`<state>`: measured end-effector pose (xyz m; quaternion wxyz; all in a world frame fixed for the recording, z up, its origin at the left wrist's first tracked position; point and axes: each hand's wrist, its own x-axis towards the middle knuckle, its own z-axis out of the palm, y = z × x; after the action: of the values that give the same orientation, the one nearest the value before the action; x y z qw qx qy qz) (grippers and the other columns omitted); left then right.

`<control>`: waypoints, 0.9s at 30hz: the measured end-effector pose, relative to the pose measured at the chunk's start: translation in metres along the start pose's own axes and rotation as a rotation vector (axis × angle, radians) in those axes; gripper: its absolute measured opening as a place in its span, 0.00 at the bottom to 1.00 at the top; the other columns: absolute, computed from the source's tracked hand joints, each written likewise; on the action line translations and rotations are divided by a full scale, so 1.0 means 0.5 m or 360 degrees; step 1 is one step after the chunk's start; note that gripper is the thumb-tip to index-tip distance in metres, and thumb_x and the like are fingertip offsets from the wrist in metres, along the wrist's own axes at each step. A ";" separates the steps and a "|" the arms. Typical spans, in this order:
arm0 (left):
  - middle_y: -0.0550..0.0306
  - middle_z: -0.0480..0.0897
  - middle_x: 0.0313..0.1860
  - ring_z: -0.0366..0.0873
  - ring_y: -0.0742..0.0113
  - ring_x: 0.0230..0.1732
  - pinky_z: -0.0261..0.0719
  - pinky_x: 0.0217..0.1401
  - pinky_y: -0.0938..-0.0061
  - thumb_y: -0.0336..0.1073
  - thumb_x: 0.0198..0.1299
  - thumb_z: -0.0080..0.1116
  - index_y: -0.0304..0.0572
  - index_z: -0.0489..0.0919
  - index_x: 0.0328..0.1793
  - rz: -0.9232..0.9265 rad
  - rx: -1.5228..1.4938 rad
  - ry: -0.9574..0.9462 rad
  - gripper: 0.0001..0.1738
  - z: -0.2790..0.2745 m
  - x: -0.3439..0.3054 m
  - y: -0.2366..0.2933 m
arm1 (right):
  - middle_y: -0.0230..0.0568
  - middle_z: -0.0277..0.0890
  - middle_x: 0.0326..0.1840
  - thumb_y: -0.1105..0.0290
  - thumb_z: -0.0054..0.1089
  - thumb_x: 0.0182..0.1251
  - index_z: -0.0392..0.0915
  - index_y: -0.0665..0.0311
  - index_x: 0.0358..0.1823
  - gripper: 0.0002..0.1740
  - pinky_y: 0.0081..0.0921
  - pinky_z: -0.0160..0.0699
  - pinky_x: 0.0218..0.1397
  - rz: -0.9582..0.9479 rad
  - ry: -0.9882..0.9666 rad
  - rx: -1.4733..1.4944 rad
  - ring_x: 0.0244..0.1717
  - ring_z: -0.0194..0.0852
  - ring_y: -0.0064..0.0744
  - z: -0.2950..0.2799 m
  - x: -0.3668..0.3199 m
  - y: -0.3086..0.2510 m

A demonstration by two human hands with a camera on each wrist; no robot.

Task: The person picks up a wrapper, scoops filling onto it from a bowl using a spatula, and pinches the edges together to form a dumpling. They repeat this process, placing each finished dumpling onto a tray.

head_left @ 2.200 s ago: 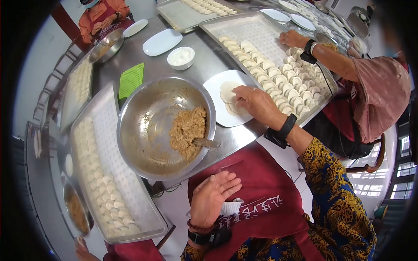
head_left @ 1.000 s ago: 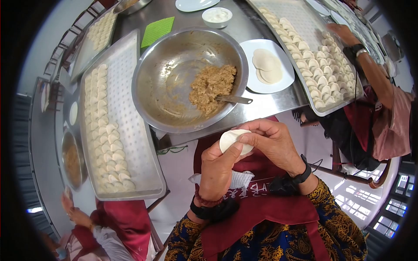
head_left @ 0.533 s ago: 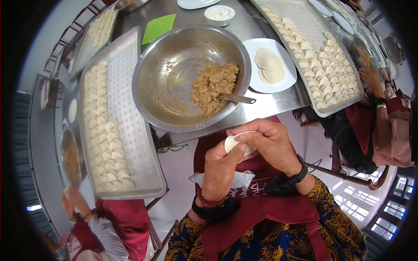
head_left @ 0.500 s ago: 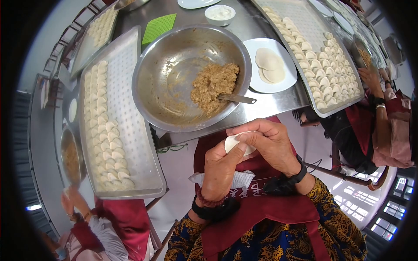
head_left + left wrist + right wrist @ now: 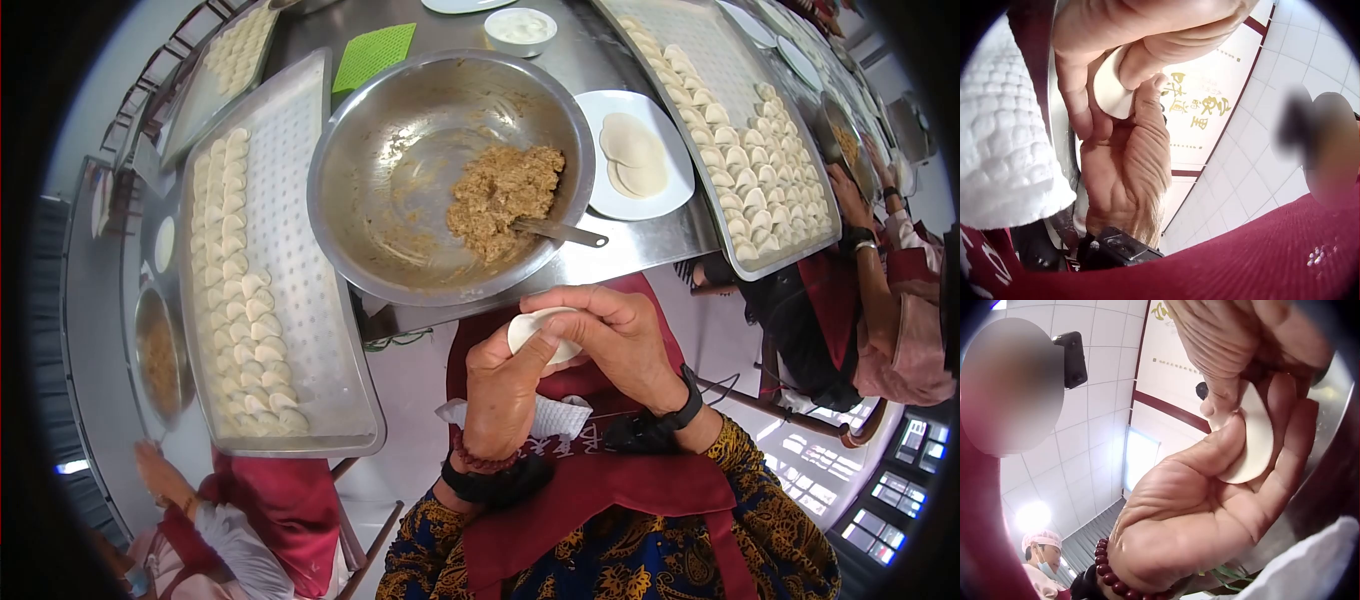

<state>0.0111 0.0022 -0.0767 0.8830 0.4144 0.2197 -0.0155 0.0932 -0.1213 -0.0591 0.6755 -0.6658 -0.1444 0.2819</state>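
Dough wrapper (image 5: 524,331), pinched thumb-over-fingers, in left hand (image 5: 502,392) and right hand (image 5: 624,347)

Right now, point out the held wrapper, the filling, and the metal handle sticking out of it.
Held wrapper (image 5: 1257,439): right wrist view, on its exposed pale face.
Filling (image 5: 503,192): head view, middle of the mound.
Metal handle (image 5: 565,233): head view, midway along its length.

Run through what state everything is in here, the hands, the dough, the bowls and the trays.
Held wrapper, curved; can't tell if sealed
Left hand, pinching the wrapper
Right hand, pinching the wrapper
Large bowl, partly filled
Filling, heaped to one side
Utensil, end buried in filling
Plate, partly covered
Loose wrappers, flat, overlapping
Left tray, partly filled
Right tray, partly filled
Small bowl, holding something white
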 end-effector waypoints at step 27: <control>0.43 0.70 0.70 0.69 0.48 0.72 0.65 0.76 0.48 0.61 0.78 0.28 0.33 0.60 0.75 -0.0250 -0.0945 -0.0241 0.38 -0.015 0.013 0.019 | 0.37 0.88 0.47 0.78 0.65 0.62 0.87 0.62 0.44 0.10 0.31 0.76 0.59 -0.0847 -0.0173 -0.0857 0.63 0.80 0.42 -0.020 0.011 0.016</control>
<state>0.0160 0.0149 -0.0766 0.9754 0.1179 0.1796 -0.0498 0.1017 -0.1265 -0.0685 0.5174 -0.7427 -0.4168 0.0835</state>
